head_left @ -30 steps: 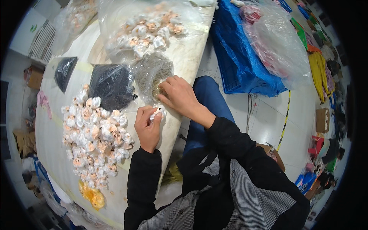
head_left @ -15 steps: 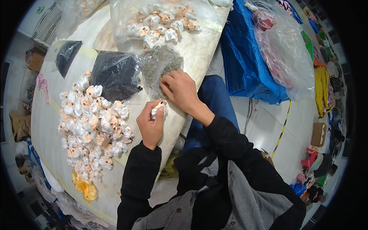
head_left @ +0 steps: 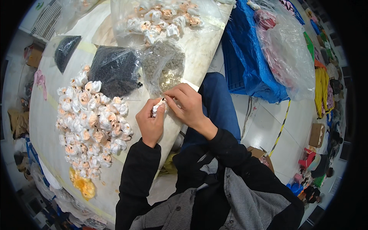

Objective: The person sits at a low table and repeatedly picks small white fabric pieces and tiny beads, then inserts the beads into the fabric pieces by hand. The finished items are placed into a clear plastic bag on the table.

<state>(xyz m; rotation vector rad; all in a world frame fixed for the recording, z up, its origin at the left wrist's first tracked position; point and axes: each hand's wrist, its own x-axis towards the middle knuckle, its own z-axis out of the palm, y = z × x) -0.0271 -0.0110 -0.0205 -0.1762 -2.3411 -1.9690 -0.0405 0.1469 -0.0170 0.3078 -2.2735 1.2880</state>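
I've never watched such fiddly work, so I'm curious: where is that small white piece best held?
Probably pinch the small white piece by its puffy sides, coming from the near left, as the left hand does with thumb and fingers; that leaves its far end open to the right hand.

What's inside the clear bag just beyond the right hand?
Many small greyish pieces show through the clear bag, plus a shiny yellowish patch toward the right hand. Folds and glare obscure some; whatever lies beneath the top pieces is covered.
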